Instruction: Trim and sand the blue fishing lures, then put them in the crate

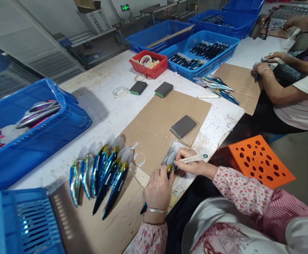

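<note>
Head view, left hand: grip grasping a dark lure round its body, seemingly to steady it
Right hand: grip pinching a white-handled tool like a pen, probably for fine control near the lure's yellow end
Held lure: between the hands at the near edge of the counter
Lure group: fanned on cardboard, likely for easy reach
Dark block: beyond the hands, perhaps parked aside

The left hand hides the middle of its lure
</note>
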Action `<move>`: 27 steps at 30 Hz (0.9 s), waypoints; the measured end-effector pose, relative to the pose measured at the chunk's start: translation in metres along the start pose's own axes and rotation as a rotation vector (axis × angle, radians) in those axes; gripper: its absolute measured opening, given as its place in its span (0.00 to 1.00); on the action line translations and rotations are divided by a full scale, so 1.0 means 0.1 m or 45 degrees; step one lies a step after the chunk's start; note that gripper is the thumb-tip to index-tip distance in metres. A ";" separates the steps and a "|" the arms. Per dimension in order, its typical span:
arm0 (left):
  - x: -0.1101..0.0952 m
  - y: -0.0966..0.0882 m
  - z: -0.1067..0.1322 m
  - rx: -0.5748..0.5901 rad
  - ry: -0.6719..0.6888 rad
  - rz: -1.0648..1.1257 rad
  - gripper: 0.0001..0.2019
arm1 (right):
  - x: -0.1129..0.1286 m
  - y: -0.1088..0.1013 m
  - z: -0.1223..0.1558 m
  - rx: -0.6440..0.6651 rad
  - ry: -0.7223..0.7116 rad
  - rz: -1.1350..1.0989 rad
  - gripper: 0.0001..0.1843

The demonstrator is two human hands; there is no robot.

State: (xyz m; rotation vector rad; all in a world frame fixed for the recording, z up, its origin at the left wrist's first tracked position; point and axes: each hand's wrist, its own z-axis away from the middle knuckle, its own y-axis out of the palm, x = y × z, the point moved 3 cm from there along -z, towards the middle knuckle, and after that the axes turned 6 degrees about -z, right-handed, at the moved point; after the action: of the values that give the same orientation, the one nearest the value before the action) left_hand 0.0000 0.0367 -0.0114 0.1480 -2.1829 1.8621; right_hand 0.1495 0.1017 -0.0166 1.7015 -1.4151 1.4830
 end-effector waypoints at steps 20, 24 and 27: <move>0.01 0.04 0.02 -0.055 0.001 0.025 0.15 | -0.05 -0.03 -0.01 -0.028 0.017 -0.019 0.09; 0.07 0.04 -0.01 0.151 -0.060 0.146 0.15 | -0.12 -0.06 0.02 -0.129 0.156 -0.274 0.10; 0.13 0.01 -0.07 0.376 -0.093 0.282 0.17 | -0.17 -0.07 0.02 -0.235 0.214 -0.507 0.13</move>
State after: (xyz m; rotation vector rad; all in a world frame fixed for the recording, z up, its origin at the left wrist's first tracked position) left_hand -0.0119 0.0451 -0.0080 0.0318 -2.0267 2.3319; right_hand 0.1585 0.1095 -0.0310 1.5890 -1.0184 1.2036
